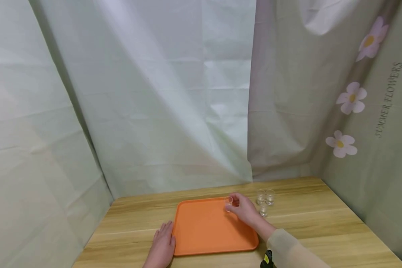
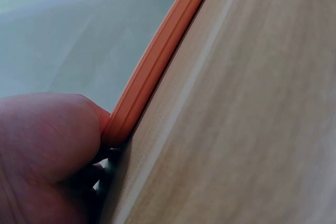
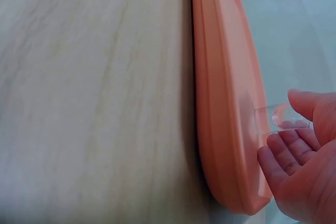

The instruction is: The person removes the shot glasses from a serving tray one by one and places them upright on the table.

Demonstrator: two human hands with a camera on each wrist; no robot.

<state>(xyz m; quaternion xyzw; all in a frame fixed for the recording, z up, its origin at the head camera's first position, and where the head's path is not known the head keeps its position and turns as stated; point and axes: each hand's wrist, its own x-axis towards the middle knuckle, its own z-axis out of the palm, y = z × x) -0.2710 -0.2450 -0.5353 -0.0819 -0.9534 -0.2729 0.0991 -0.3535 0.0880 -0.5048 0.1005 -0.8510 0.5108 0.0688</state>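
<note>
An orange tray (image 1: 207, 229) lies on the wooden table. At its back right corner my right hand (image 1: 248, 214) pinches a small clear glass (image 1: 228, 204) between thumb and fingers. The right wrist view shows this glass (image 3: 266, 120) upright at the tray's inner surface; whether its base touches is hard to tell. My left hand (image 1: 162, 243) rests beside the tray's left edge with its fingers extended, touching the rim. Three more small clear glasses stand close together right of the tray: two behind (image 1: 270, 197) and one in front (image 1: 263, 210).
The wood-grain table (image 1: 321, 227) extends to both sides of the tray. Pale curtains (image 1: 167, 111) hang behind and beside it, with printed flowers (image 1: 341, 144) on the right one. A black and yellow item (image 1: 267, 258) sits by the right sleeve.
</note>
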